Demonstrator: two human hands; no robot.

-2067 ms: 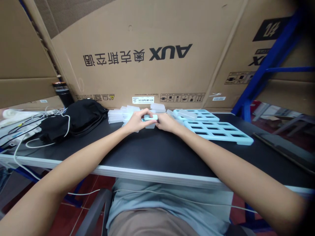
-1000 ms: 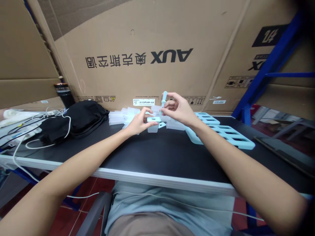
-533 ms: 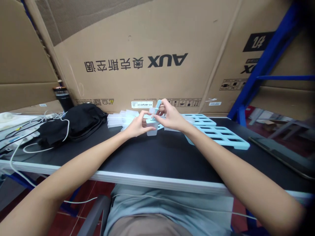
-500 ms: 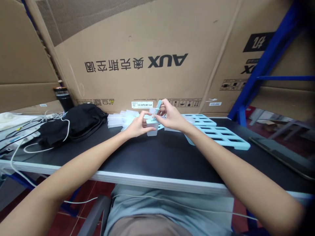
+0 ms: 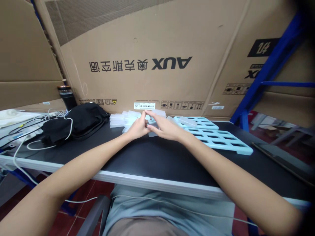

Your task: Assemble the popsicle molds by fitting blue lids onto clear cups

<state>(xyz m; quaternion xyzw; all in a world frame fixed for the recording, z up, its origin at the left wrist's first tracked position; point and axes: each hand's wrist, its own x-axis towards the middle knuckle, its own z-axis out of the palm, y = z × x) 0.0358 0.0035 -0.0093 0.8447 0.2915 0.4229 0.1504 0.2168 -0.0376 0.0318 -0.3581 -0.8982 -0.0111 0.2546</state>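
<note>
My left hand and my right hand meet above the middle of the table, fingertips close together. Between them is a small translucent popsicle mold with a light-blue top, mostly hidden by the fingers. Both hands are closed around it, the left from its left side and the right from its right. Several translucent mold cups lie just beyond and left of my left hand. Right of my right hand are two light-blue slotted racks, the nearer rack and the rear rack; a translucent piece rests on the rear one.
A black pouch, a dark flask and tangled white cables occupy the left side. A large cardboard box stands along the back. At right are a dark flat panel and a blue metal post.
The right hand has come down and left over the mold, and its fingertips now meet the left hand's. The light-blue handle that stood up is hidden. The view shifts slightly.
</note>
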